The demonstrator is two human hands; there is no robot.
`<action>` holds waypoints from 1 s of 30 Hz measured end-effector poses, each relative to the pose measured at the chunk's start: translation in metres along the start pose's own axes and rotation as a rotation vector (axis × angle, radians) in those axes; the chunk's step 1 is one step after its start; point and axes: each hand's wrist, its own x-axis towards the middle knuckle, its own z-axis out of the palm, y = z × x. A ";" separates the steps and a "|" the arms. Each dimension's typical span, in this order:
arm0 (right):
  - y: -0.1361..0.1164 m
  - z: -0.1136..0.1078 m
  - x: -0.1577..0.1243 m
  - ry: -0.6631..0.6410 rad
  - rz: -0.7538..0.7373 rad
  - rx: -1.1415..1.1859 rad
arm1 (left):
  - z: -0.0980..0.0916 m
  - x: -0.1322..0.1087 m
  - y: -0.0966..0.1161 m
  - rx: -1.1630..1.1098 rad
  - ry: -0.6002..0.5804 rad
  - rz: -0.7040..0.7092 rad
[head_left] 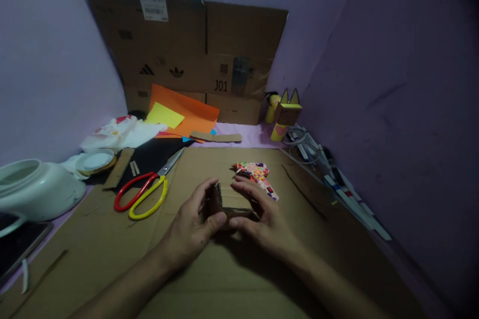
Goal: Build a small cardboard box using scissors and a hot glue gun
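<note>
Both my hands grip a small folded cardboard piece (229, 200) that rests on a large flat cardboard sheet (232, 274). My left hand (190, 229) pinches its left end between thumb and fingers. My right hand (262, 222) holds its right end, fingers curled over the top and thumb at the front. Just behind my right hand lies a glue gun (258, 175) with a colourful pattern. Red and yellow scissors (147, 190) lie to the left of my hands.
A tall cardboard box panel (187, 50) leans on the back wall, with orange and yellow paper (179, 114) before it. A white jar (33, 189) and tape roll (95, 161) sit left. A small cardboard animal figure (286, 112) stands at the back right, near cables and strips.
</note>
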 end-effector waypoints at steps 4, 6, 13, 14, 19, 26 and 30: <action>0.001 0.000 0.003 0.077 -0.014 -0.003 | 0.000 0.001 0.001 -0.097 0.044 -0.054; 0.000 0.001 0.003 0.182 -0.026 -0.025 | 0.002 0.001 0.002 -0.157 0.087 -0.064; -0.002 0.007 -0.002 0.160 0.105 0.064 | 0.012 0.001 -0.009 -0.171 0.220 -0.011; -0.001 0.007 -0.003 0.120 0.061 0.043 | 0.013 0.001 -0.010 -0.139 0.219 -0.004; 0.002 -0.001 0.000 0.000 -0.032 -0.070 | 0.013 -0.003 -0.007 0.117 0.140 0.026; -0.005 -0.017 0.006 -0.194 0.028 0.108 | 0.002 -0.006 -0.001 0.267 0.056 0.035; -0.007 -0.020 0.009 -0.244 -0.050 0.083 | -0.001 -0.006 -0.001 0.246 0.185 -0.029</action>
